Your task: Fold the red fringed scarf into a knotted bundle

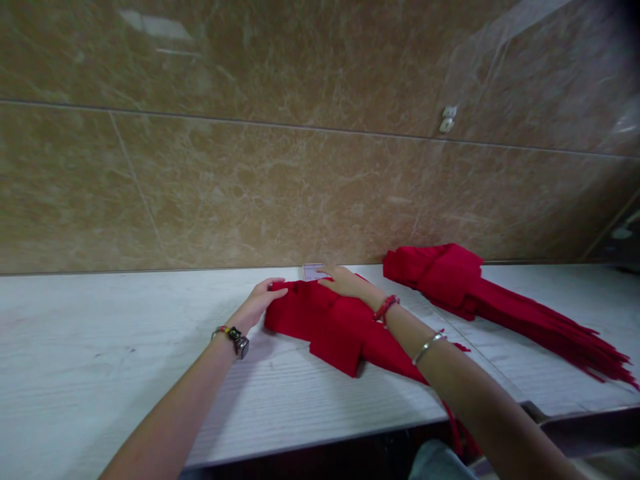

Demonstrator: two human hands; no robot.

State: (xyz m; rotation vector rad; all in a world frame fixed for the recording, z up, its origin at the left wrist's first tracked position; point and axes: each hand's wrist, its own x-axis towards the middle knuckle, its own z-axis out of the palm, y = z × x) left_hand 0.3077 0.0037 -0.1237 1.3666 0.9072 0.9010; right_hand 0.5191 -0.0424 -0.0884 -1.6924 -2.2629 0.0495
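Presently, a red cloth [300, 315] was being handled on a white table [125, 393], near the foot of a brown marble-patterned wall [280, 193]. Its left end was pinched by the left hand [254, 305], with the thumb laid over the front side and the fingers set at the back edge. By the right hand [347, 283] the upper edge of the same cloth was covered; its fingers were slightly spread and turned toward the left, but whether anything was gripped under them could not be told. Just behind the cloth, near these fingertips, a small flat pale thing [311, 271] was partly hidden.

In the middle, the cloth was folded, and a square flap was turned toward the front. Whether something was contained inside the folds could not be seen. Its narrow part was passed under the right forearm, and red strands [453, 427] were hung over the front edge of the table.

To the right, well apart from the left hand, a second red cloth [447, 277] was laid, bundled at one end and fringed at the other. A beaded bracelet [386, 308] and a silver bangle [428, 347] were worn on the right arm.
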